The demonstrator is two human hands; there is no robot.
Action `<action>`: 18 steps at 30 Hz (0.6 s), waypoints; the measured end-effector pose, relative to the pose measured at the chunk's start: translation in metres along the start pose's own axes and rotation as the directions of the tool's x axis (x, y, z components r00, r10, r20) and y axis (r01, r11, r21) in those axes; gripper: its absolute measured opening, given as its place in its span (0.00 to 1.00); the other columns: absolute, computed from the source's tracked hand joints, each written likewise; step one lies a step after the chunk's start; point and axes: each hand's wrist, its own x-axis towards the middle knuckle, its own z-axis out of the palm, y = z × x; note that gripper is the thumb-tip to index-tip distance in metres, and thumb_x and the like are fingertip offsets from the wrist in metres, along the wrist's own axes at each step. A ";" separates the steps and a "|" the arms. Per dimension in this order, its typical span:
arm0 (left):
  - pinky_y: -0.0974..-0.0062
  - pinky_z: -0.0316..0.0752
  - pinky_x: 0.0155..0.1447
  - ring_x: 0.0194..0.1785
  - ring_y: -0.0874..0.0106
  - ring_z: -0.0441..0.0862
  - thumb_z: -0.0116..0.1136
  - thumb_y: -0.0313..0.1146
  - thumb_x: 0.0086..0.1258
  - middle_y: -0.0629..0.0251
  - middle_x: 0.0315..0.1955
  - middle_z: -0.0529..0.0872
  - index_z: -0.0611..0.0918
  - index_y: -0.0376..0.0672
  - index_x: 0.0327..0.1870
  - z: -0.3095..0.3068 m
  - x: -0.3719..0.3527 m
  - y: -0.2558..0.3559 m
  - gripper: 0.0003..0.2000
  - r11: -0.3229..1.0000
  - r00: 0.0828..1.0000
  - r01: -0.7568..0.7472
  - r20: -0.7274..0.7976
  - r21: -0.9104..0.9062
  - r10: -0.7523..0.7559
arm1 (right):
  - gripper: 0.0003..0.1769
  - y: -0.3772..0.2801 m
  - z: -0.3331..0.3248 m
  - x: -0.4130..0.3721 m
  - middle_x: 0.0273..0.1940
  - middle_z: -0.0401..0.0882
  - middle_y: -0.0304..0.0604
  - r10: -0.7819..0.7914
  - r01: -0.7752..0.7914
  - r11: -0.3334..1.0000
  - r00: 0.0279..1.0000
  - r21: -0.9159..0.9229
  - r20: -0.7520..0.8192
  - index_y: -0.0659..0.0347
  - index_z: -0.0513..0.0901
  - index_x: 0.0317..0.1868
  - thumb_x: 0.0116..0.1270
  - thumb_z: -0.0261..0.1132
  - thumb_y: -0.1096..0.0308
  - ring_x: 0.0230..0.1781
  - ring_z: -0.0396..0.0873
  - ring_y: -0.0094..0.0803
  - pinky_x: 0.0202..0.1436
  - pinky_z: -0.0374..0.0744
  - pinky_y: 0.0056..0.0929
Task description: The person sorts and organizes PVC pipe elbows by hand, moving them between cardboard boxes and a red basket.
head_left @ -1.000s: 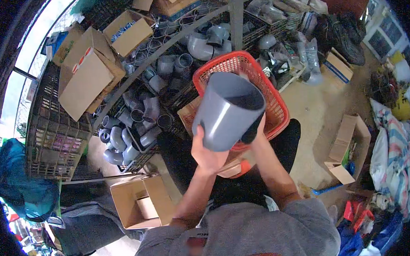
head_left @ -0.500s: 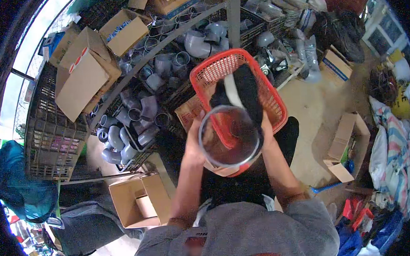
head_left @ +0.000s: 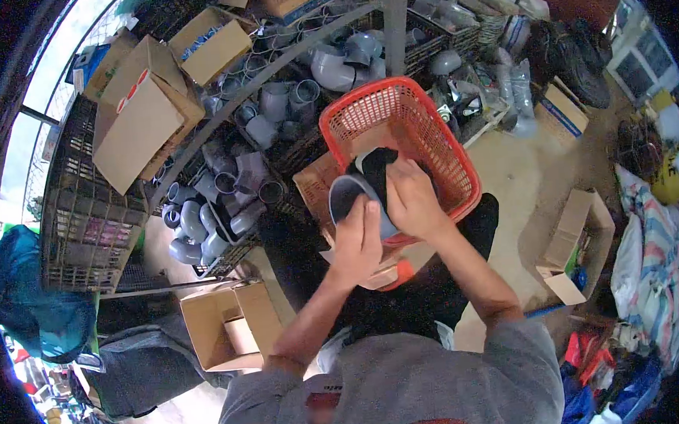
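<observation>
A grey pipe fitting (head_left: 385, 223) is held over the front left of the red plastic basket (head_left: 459, 156), its round opening tilted to the left. The fingers of my left hand (head_left: 359, 242) are wrapped on its rim and side. Against the fitting's upper right side, my right hand (head_left: 414, 200) is closed on a black cloth (head_left: 375, 168). Part of the cloth is hidden behind my fingers. Under the basket, a cardboard box (head_left: 315, 184) shows at the left.
Grey pipe elbows (head_left: 194, 219) fill crates at the left and ahead. A metal post (head_left: 396, 32) rises beyond the basket. Open cardboard boxes stand at the lower left (head_left: 262, 316) and right (head_left: 575, 238). Striped sacks (head_left: 649, 249) lie far right.
The fitting has turned from facing up to tilting left. My left hand has moved right onto its rim, and my right hand has moved up and left, now with the black cloth.
</observation>
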 end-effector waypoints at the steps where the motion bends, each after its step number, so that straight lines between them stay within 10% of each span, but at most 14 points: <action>1: 0.63 0.76 0.48 0.45 0.55 0.85 0.45 0.38 0.83 0.45 0.42 0.84 0.77 0.35 0.53 0.014 -0.003 -0.007 0.14 1.000 1.000 0.000 0.002 -0.001 0.000 | 0.13 -0.002 0.004 -0.005 0.37 0.79 0.61 -0.120 0.116 0.992 0.986 -0.047 -0.115 0.71 0.79 0.34 0.66 0.54 0.67 0.49 0.78 0.58 0.64 0.72 0.57; 3: 0.66 0.71 0.68 0.63 0.63 0.79 0.35 0.42 0.86 0.54 0.60 0.80 0.69 0.35 0.71 0.043 -0.004 -0.030 0.23 0.765 0.967 0.091 -0.127 -0.637 -0.221 | 0.13 -0.005 0.028 -0.018 0.42 0.80 0.57 -0.314 0.266 0.945 0.902 -0.193 -0.296 0.68 0.81 0.36 0.63 0.56 0.65 0.55 0.76 0.56 0.72 0.63 0.64; 8: 0.63 0.60 0.78 0.77 0.64 0.63 0.29 0.50 0.85 0.58 0.73 0.68 0.61 0.36 0.76 0.038 0.005 -0.032 0.30 0.436 1.000 0.008 -0.004 -0.900 -0.027 | 0.27 -0.005 0.050 -0.036 0.63 0.75 0.63 -0.228 0.204 0.974 0.884 -0.101 -0.408 0.70 0.77 0.62 0.72 0.50 0.59 0.75 0.63 0.57 0.78 0.49 0.65; 10: 0.64 0.55 0.80 0.77 0.63 0.64 0.39 0.51 0.83 0.57 0.74 0.66 0.57 0.35 0.78 0.038 0.008 -0.032 0.32 0.382 0.996 -0.086 -0.093 -0.920 0.000 | 0.34 -0.005 0.050 -0.021 0.73 0.64 0.62 -0.056 0.253 0.954 0.681 0.163 -0.730 0.71 0.63 0.75 0.76 0.46 0.57 0.79 0.54 0.57 0.80 0.44 0.62; 12: 0.64 0.56 0.79 0.75 0.64 0.65 0.43 0.49 0.83 0.58 0.72 0.68 0.60 0.35 0.76 0.035 0.013 -0.034 0.31 0.476 0.998 -0.044 -0.064 -0.878 -0.026 | 0.37 0.010 0.075 -0.025 0.79 0.55 0.56 0.349 0.060 0.769 0.794 0.636 -0.498 0.70 0.52 0.79 0.79 0.45 0.55 0.81 0.49 0.50 0.82 0.46 0.52; 14: 0.66 0.59 0.77 0.72 0.67 0.68 0.52 0.43 0.81 0.60 0.69 0.72 0.65 0.35 0.74 0.031 0.016 -0.038 0.28 0.643 0.995 0.046 -0.023 -0.764 -0.099 | 0.34 0.027 0.081 -0.018 0.68 0.71 0.44 0.658 0.029 0.303 0.717 0.952 -0.231 0.61 0.64 0.76 0.80 0.51 0.47 0.68 0.70 0.33 0.72 0.68 0.33; 16: 0.66 0.61 0.75 0.70 0.68 0.70 0.55 0.39 0.80 0.61 0.67 0.74 0.69 0.35 0.71 0.034 0.012 -0.054 0.25 0.585 0.990 0.056 -0.029 -0.809 -0.135 | 0.28 0.015 0.059 0.001 0.58 0.76 0.44 0.760 -0.082 0.245 0.634 0.966 -0.139 0.62 0.70 0.68 0.81 0.48 0.48 0.58 0.76 0.36 0.65 0.74 0.36; 18: 0.63 0.62 0.75 0.70 0.68 0.71 0.53 0.41 0.81 0.61 0.67 0.74 0.70 0.34 0.70 0.033 0.009 -0.058 0.24 0.423 0.989 0.049 -0.015 -0.905 -0.146 | 0.30 0.025 0.056 0.010 0.60 0.79 0.41 0.744 0.083 -0.150 0.665 0.985 0.057 0.56 0.74 0.66 0.79 0.49 0.42 0.59 0.78 0.37 0.65 0.75 0.37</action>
